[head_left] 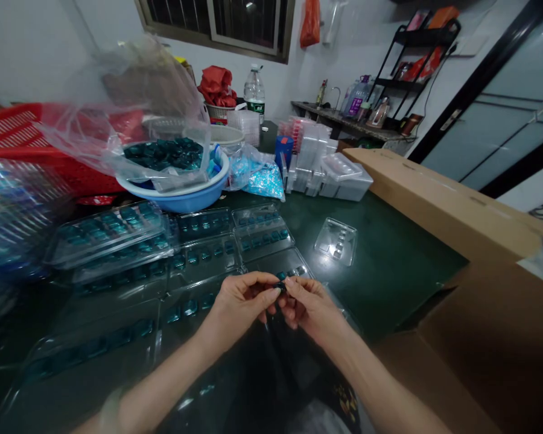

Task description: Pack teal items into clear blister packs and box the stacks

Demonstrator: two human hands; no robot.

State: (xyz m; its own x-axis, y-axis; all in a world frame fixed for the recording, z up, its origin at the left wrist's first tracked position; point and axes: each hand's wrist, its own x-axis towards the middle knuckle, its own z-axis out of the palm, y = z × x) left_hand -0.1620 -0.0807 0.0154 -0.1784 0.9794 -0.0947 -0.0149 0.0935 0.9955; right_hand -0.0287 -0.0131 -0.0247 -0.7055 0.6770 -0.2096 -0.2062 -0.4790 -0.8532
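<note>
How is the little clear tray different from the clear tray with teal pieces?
The little clear tray has no teal pieces, but the clear tray with teal pieces holds rows of them. The little clear tray looks smaller than the other. It lies alone on the green table, while the other sits among more trays. Both are see-through plastic.

White wall (49,54) w/ dark-framed window (215,27). Right of window: narrow counter (344,117) w/ tap (335,96), black metal rack (411,72) above, then grey panel doors (489,102) in black frame. Below window, dark green table (389,271).
</note>
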